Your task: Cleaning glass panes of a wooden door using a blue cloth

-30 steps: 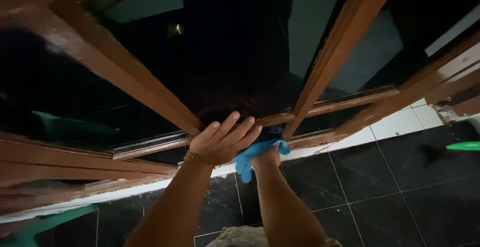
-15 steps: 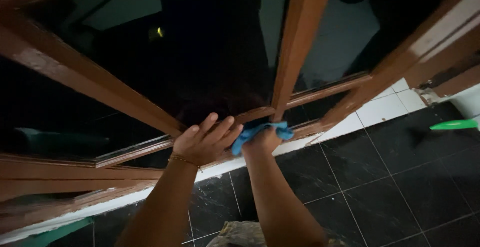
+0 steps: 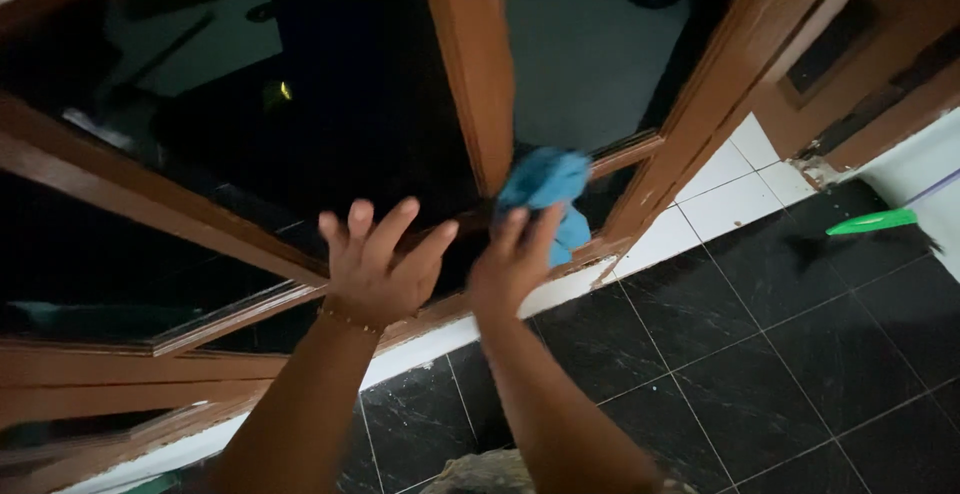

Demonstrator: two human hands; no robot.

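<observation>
My right hand holds a crumpled blue cloth against the foot of the brown wooden window post, where it meets the lower rail. My left hand is spread flat with fingers apart, close to the dark glass pane just above the lower rail; it holds nothing and wears a thin bracelet at the wrist. Both forearms reach up from the bottom of the view.
The brown window frame runs across the view over a white tiled sill strip. Black floor tiles lie below to the right. A green flat object lies at the right edge.
The view has swung to the right. My right hand has carried the blue cloth up and rightward to the post's base. My left hand has lifted and spread its fingers.
</observation>
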